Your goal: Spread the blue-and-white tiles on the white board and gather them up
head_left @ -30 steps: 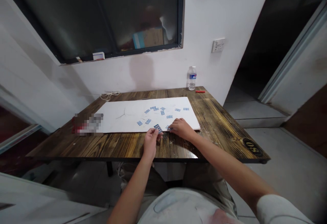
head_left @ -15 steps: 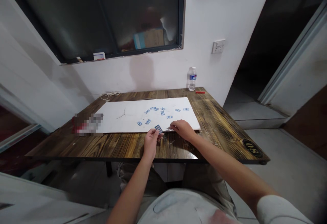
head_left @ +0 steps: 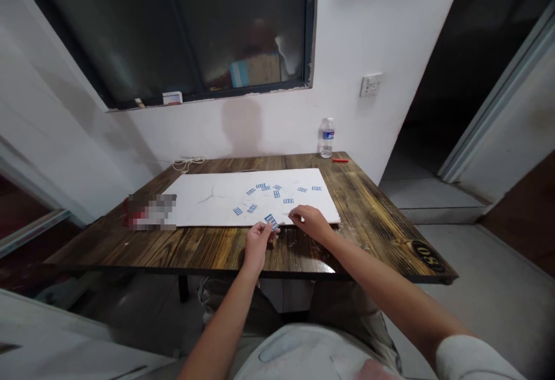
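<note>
The held card (head_left: 271, 221), blue-and-white striped, is grasped by the left hand (head_left: 256, 244), pinched between thumb and fingers over the near edge of the white board (head_left: 195, 209); a thin, pale piece (head_left: 287, 214), too small to be identified, is pinched in the fingertips of the right hand (head_left: 310, 221), at three o'clock from the left and well apart from the desk's front edge. From the hands, similar striped cards (head_left: 288, 200) are scattered flat on the board between ten and two o'clock, some of them touching; thin dark lines (head_left: 212, 196) are seen on the board between nine and ten o'clock.

At nine o'clock a red and grey patch (head_left: 151, 212) is blurred out by pixels; at ten o'clock a pale cord (head_left: 188, 164) is coiled on the wooden desk (head_left: 195, 250). An upright clear bottle (head_left: 327, 140) is placed at one o'clock, its blue label with red unreadable; a red stick-like item (head_left: 340, 161) is laid just beside it. Between three and four o'clock, the digits 0 and 8 are shown on a round dark badge (head_left: 428, 254). Higher up, a socket (head_left: 371, 85) is mounted at one o'clock on the wall.
</note>
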